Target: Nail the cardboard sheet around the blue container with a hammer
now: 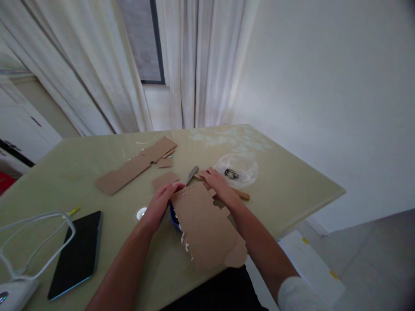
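Brown cardboard piece [207,226], notched edges, punched holes, left hand [160,203] and right hand [216,183] pressing it flat

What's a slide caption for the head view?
Both hands, left and right, press a notched cardboard piece on the table.
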Tool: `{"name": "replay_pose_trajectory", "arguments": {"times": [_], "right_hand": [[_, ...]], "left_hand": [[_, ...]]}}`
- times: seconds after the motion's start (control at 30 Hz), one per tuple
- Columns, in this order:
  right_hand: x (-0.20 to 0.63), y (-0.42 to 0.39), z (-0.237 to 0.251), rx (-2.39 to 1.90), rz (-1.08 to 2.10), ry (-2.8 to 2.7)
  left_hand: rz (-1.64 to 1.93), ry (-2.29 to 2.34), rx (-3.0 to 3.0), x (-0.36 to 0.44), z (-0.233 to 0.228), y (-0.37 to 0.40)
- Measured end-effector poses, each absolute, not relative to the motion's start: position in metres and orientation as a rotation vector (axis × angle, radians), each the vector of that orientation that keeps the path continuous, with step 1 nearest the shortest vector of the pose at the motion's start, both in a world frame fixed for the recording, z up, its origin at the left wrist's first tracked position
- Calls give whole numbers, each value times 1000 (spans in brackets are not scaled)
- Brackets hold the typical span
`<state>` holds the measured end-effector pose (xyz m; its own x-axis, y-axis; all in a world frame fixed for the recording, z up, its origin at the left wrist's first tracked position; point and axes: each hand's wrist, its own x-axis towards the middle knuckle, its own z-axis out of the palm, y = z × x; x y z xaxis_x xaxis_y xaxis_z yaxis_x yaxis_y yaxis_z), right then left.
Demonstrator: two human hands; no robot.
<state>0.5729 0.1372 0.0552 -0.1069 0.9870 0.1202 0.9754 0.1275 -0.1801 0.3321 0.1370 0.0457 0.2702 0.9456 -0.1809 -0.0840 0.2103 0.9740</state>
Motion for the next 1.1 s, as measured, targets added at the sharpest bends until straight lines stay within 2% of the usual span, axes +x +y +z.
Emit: {"name": "replay_pose_trajectory", "arguments": {"times": [0.2,0.37,0.57,1.1], "right_hand": [[639,128,97,-2268,-115,-1743],[687,146,74,-2415,79,-1780],[694,157,43,-2355,112,-1863],[697,155,36,-2328,86,-1784]], "left_hand": [[1032,1036,954,334,36,144],[1078,1023,870,336,32,147],[1092,1038,822,337,35,147],[1082,1099,786,339,38,144]]}}
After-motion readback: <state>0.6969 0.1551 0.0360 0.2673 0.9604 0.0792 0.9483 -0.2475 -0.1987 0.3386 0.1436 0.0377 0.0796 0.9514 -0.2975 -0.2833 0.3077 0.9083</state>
